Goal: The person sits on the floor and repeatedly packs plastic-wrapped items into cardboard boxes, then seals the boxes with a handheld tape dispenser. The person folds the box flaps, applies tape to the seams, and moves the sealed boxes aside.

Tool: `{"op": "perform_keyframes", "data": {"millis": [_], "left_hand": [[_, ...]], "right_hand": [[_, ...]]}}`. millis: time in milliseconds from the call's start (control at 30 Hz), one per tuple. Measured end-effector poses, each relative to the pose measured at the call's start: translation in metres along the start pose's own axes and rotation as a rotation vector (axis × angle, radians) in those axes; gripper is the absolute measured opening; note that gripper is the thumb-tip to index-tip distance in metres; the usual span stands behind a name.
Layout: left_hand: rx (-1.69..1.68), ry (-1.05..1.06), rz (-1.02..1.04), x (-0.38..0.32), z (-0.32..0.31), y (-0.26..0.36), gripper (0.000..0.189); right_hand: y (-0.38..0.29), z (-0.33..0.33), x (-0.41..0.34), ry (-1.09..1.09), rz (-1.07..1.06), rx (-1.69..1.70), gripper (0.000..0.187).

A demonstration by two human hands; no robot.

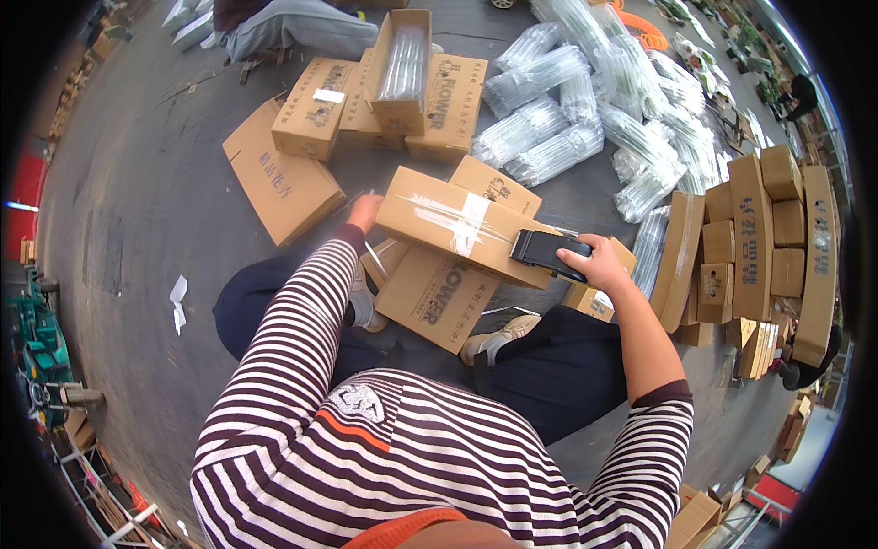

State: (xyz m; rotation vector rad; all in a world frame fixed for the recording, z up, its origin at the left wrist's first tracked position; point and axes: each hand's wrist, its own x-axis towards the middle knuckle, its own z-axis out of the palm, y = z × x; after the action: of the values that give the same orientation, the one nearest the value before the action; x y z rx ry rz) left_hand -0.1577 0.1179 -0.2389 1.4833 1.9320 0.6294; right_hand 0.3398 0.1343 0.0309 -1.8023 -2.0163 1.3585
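Note:
A long cardboard box (429, 219) lies tilted in front of me, with white tape marks across its upper face. My left hand (366, 210) is at the box's left end; a thin white strap shows beside it, and its fingers are partly hidden. My right hand (595, 262) grips a black handheld tool (551, 252), perhaps a strapping tool, against the box's right end. Below the box rests a printed flat cardboard carton (435, 295). Another cardboard box (504, 189) shows just behind it.
Plastic-wrapped bundles (542, 130) are heaped at the upper right. An open box (401, 106) of clear-wrapped items stands on cartons ahead. A closed carton (281, 171) lies to the left. Stacked boxes (751, 233) stand at right. A person's grey-trousered leg (302, 31) is at the top.

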Motion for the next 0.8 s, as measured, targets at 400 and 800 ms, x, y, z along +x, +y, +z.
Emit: {"op": "perform_keyframes", "data": {"millis": [400,800], "left_hand": [[0.594,0.078,0.393,-0.047,0.034,0.274,0.065],[0.528,0.097,0.456,-0.057,0.077,0.296,0.061]], "right_hand": [[0.003,-0.005,0.009,-0.010,0.022,-0.122,0.073],[0.051,-0.081,-0.045,-0.137,0.145,-0.034,0.054]]}}
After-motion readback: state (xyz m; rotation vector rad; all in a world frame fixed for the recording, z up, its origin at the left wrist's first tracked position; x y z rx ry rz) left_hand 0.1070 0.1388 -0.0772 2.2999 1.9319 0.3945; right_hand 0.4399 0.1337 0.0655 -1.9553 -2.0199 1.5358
